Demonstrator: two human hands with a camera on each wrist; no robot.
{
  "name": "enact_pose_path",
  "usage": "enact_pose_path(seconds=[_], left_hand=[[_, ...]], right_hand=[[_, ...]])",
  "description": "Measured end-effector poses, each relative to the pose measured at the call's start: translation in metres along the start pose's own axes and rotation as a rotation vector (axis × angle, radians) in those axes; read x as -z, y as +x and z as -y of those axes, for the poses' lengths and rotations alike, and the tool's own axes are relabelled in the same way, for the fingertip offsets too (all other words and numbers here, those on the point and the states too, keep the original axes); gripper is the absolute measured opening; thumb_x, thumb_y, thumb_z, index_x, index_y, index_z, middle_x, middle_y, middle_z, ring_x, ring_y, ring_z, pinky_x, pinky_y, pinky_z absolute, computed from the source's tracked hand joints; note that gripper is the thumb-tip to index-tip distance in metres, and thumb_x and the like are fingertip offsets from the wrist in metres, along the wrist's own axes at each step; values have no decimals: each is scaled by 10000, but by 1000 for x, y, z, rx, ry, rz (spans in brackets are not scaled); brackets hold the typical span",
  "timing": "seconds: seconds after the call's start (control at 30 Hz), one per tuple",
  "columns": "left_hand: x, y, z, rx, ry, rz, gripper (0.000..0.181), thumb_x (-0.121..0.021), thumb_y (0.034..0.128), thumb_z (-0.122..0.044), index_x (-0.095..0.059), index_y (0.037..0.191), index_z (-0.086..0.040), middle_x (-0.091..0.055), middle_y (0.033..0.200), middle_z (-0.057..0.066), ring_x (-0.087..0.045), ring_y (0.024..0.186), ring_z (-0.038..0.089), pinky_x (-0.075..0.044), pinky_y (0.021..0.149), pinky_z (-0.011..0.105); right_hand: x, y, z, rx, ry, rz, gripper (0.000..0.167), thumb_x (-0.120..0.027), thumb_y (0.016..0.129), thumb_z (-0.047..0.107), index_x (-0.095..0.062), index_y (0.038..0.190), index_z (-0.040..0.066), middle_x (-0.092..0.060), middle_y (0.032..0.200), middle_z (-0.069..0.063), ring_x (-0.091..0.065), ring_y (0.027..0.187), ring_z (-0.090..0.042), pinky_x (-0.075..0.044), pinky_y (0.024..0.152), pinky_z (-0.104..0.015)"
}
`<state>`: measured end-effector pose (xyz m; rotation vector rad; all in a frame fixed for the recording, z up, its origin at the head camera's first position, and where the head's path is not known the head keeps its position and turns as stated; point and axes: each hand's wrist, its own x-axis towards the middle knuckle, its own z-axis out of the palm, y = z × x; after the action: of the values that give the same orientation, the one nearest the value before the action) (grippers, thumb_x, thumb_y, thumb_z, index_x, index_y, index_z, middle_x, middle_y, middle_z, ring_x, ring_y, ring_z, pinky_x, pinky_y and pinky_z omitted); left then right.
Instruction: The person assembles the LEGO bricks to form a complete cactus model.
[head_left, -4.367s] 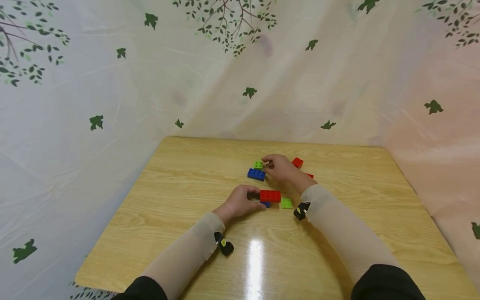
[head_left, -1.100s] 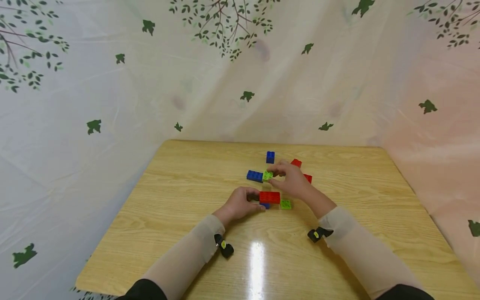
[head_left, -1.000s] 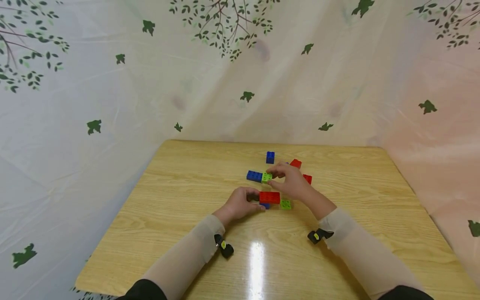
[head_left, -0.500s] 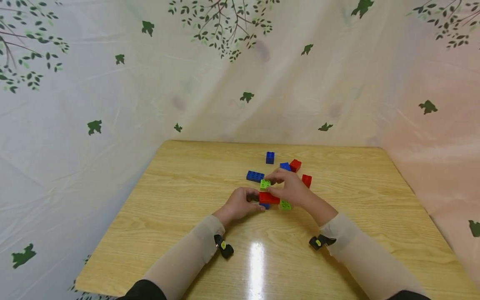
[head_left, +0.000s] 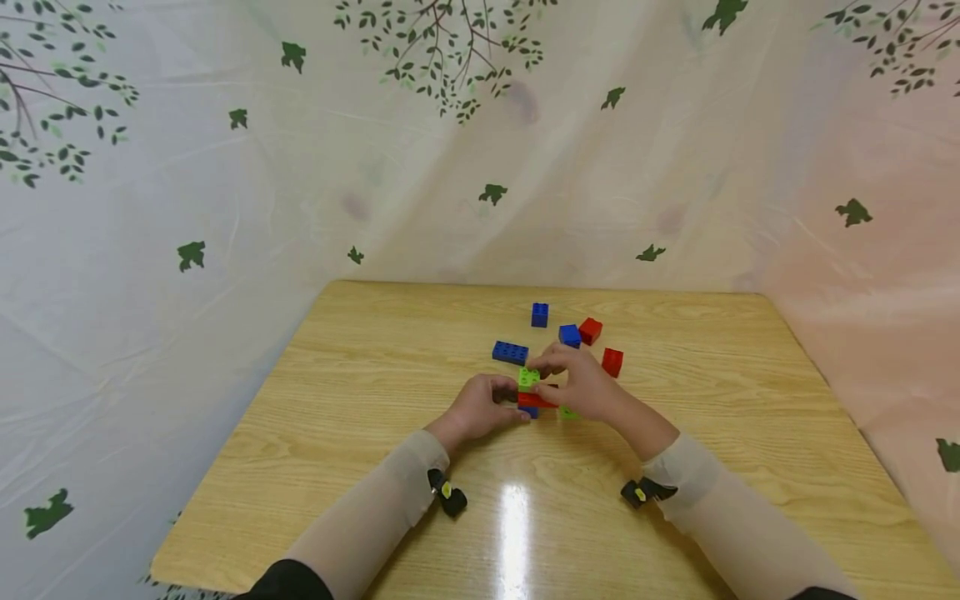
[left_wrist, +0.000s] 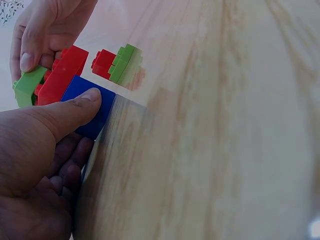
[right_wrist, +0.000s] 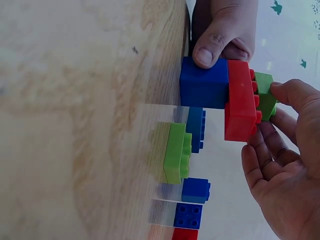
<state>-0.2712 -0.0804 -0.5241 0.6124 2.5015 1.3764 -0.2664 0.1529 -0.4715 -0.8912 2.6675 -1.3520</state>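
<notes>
My left hand (head_left: 480, 406) pinches a blue brick (right_wrist: 205, 85) standing on the table, its thumb across the near side. A longer red brick (right_wrist: 240, 102) sits on the blue one and juts out past it to the right. My right hand (head_left: 581, 383) pinches a small light green brick (head_left: 528, 379) between thumb and fingers, over the left end of the red brick. Some red studs (left_wrist: 47, 75) show between red and green in the left wrist view. A second light green brick (right_wrist: 175, 152) lies right of the stack, partly hidden by my right hand in the head view.
Behind the hands lie a long blue brick (head_left: 510, 352), a small blue brick (head_left: 540, 315) and another blue brick (head_left: 570, 335). Two red bricks (head_left: 590, 331) are farther right. The wooden table (head_left: 360, 358) meets a leaf-printed cloth (head_left: 420, 183) at its back edge.
The right hand took the light green brick from beside the long blue brick, brought it nearer and lowered it onto the red brick. The left hand has kept its place.
</notes>
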Motion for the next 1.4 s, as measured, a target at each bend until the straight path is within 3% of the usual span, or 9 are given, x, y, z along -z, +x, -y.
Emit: enact_pose_path(seconds=[0.2, 0.4, 0.8, 1.07, 1.4], left_hand=[[1, 0, 0, -1, 8, -3, 337, -913, 843, -253, -786, 1145, -172, -759, 1057, -117, -683, 1011, 68, -557, 947, 325], [2, 0, 0, 20, -14, 2, 355, -914, 842, -256, -778, 1157, -164, -763, 1082, -89, -682, 1025, 84, -557, 950, 331], [2, 1, 1, 2, -2, 4, 337, -914, 842, -245, -784, 1142, -166, -765, 1062, -97, -689, 1006, 83, -564, 938, 328], [2, 2, 1, 6, -8, 7, 328, -917, 839, -252, -786, 1130, -180, -766, 1059, -101, -692, 1002, 88, -564, 940, 336], [2, 1, 1, 23, -23, 12, 334, -914, 843, -244, -781, 1142, -175, -763, 1065, -99, -690, 1003, 89, -566, 939, 334]], right_hand=[[-1, -5, 5, -7, 0, 11, 319, -808, 932, 82, -769, 1243, 141, -637, 1031, 44, -665, 1007, -163, -608, 868, -393], [-3, -5, 2, -11, -4, 19, 341, -797, 933, 61, -769, 1257, 164, -638, 1035, 57, -654, 1007, -151, -597, 871, -391], [-4, -5, 0, -12, -34, 24, 341, -810, 931, 91, -783, 1255, 194, -636, 1027, 71, -573, 858, -209, -521, 692, -281], [-3, -3, 0, -15, -40, 38, 324, -821, 927, 121, -789, 1243, 189, -643, 1004, 84, -621, 918, -205, -573, 903, -439], [-2, -3, -2, -37, 1, 57, 313, -813, 935, 116, -785, 1241, 173, -659, 994, 35, -627, 953, -210, -575, 925, -451]])
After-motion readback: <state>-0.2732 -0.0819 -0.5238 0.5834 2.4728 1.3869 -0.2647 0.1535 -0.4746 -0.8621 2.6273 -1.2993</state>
